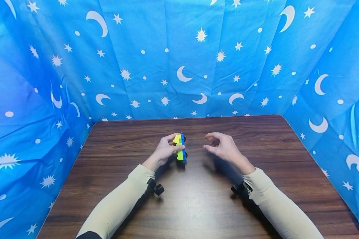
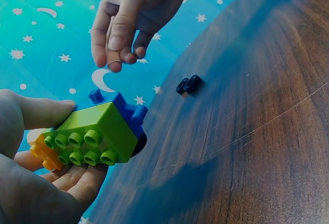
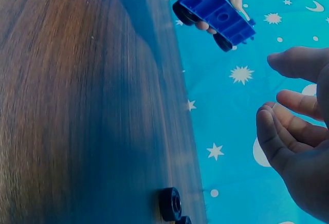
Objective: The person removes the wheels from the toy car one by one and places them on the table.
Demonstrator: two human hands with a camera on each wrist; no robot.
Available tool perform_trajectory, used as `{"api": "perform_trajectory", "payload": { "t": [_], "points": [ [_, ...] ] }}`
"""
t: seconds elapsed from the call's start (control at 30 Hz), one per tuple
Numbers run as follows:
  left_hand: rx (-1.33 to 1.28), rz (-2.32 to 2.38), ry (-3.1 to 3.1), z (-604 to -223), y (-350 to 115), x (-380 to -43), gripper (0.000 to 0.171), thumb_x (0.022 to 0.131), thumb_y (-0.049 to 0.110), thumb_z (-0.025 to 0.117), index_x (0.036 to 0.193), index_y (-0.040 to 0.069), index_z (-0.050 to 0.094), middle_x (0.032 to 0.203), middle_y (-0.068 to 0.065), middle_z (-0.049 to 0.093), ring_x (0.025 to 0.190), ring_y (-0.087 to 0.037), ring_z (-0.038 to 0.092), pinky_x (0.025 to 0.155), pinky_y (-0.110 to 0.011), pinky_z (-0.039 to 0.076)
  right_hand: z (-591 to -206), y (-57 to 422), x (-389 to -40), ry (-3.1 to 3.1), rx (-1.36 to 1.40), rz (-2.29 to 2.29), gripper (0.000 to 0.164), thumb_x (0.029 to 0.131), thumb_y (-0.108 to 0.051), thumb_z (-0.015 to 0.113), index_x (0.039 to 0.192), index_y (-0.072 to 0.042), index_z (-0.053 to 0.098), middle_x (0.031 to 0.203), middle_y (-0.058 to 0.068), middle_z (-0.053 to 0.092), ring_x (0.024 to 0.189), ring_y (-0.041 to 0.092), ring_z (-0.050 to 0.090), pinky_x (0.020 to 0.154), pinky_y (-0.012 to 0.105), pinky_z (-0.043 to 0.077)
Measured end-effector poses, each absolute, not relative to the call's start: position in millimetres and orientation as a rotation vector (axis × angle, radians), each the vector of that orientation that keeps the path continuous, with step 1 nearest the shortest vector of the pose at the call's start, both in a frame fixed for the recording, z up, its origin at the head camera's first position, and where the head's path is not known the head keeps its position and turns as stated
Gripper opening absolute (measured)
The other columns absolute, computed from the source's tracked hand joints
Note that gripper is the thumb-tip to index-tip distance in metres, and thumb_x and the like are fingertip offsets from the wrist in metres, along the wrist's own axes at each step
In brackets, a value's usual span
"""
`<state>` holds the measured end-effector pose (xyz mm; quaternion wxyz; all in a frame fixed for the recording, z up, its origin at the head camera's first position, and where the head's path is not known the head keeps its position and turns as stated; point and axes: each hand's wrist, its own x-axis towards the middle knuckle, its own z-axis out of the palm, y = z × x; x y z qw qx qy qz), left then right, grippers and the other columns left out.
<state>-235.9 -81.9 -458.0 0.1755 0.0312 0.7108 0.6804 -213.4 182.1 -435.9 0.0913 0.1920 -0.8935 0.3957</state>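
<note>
My left hand (image 1: 163,151) grips a toy brick car (image 1: 179,151), thumb on one side and fingers underneath. In the left wrist view, the car's studded green block (image 2: 97,131) faces the camera, beside a yellow-orange brick (image 2: 43,152). The right wrist view shows the blue chassis (image 3: 218,12) from below, with black wheels (image 3: 223,42) along one long side and bare pegs on the other. My right hand (image 1: 224,147) hovers to the right of the car, fingers loosely bent and holding nothing. Two loose black wheels (image 2: 188,84) are on the table beneath it.
A dark wood-grain table (image 1: 191,205) with rounded far corners lies under both hands. Blue cloth (image 1: 155,59) printed with white moons and stars hangs behind and at both sides. Black wrist cameras (image 1: 156,187) are strapped over the pale sleeves.
</note>
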Motion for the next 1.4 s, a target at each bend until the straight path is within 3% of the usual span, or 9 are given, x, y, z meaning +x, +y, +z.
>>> {"api": "perform_trajectory", "payload": {
  "t": [0.53, 0.8, 1.17, 1.4],
  "points": [
    [0.075, 1.938, 2.002, -461, -77, -236, 0.063, 0.085, 0.006, 0.074, 0.142, 0.020, 0.049, 0.124, -0.017, 0.060, 0.106, -0.025, 0.063, 0.098, -0.047, 0.051, -436, 165, -210, -2.601, 0.705, 1.205, 0.047, 0.077, -0.020, 0.082, 0.119, -0.007, 0.064, 0.097, 0.007, 0.068, 0.087, 0.022, 0.066, 0.080, 0.045, 0.058],
    [0.093, 1.947, 1.982, -462, -75, -236, 0.063, 0.086, 0.006, 0.073, 0.143, 0.017, 0.048, 0.125, -0.019, 0.060, 0.106, -0.026, 0.063, 0.098, -0.047, 0.051, -437, 158, -209, -2.563, 0.807, 1.178, 0.055, 0.075, -0.023, 0.084, 0.122, -0.005, 0.062, 0.102, 0.006, 0.066, 0.090, 0.023, 0.065, 0.081, 0.035, 0.058],
    [0.099, 1.957, 1.943, -460, -73, -234, 0.063, 0.086, 0.002, 0.071, 0.143, 0.015, 0.047, 0.126, -0.022, 0.060, 0.107, -0.026, 0.062, 0.098, -0.049, 0.050, -444, 150, -210, -2.600, 0.856, 1.181, 0.063, 0.075, -0.028, 0.084, 0.128, -0.006, 0.058, 0.105, 0.004, 0.066, 0.093, 0.020, 0.064, 0.084, 0.045, 0.057],
    [0.137, 1.945, 1.925, -458, -73, -235, 0.064, 0.087, 0.002, 0.070, 0.145, 0.013, 0.045, 0.130, -0.029, 0.055, 0.100, -0.023, 0.065, 0.097, -0.049, 0.051, -446, 146, -210, -2.570, 0.911, 1.133, 0.067, 0.072, -0.030, 0.086, 0.128, -0.005, 0.058, 0.103, 0.004, 0.065, 0.092, 0.020, 0.064, 0.081, 0.042, 0.056]
  ]
}}
